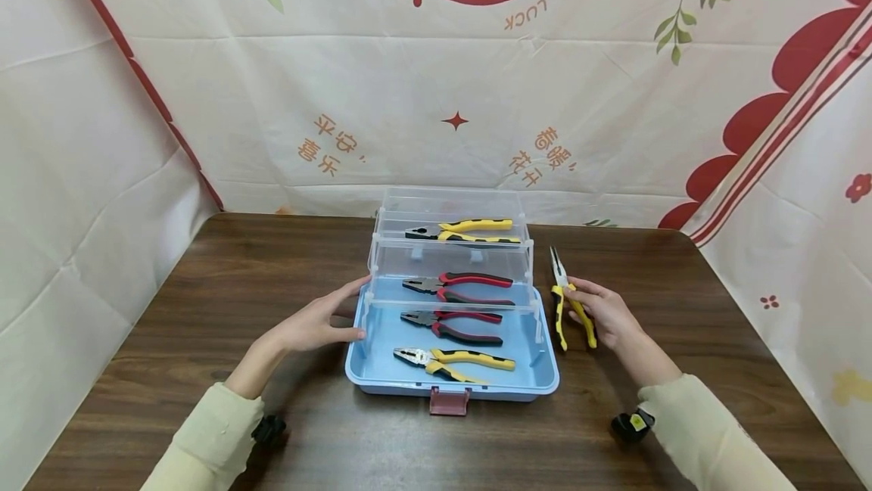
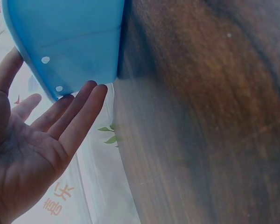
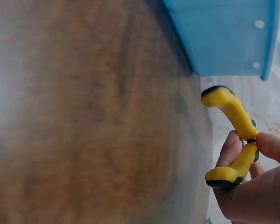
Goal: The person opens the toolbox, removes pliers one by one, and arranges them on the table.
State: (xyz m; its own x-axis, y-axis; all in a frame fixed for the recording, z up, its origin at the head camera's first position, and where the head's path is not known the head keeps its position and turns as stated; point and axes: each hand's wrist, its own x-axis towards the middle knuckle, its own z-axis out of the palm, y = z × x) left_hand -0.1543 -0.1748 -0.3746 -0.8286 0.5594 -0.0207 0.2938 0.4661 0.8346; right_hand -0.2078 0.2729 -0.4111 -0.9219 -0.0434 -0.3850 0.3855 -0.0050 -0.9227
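Note:
A blue toolbox (image 1: 518,394) with a clear fold-out lid and trays (image 1: 450,256) stands on the table. My left hand (image 1: 309,324) touches its left side, the thumb near the rim and the other fingers fairly straight; the left wrist view shows those fingers (image 2: 81,119) against the blue wall. To the right of the box, my right hand (image 1: 606,313) pinches long-nose pliers (image 1: 560,275) with yellow-and-black handles near their pivot. The nose points away from me and the handles (image 3: 240,119) are spread. In the right wrist view the nose is hidden.
Yellow-and-black combination pliers (image 1: 470,357) and red-and-black pliers (image 1: 470,328) lie at the box's front. More red-and-black pliers (image 1: 470,279) and yellow-and-black pliers (image 1: 477,226) show farther back, within the clear trays. A reddish latch (image 1: 449,402) hangs in front. Printed cloth (image 1: 409,75) borders the brown table (image 1: 272,264).

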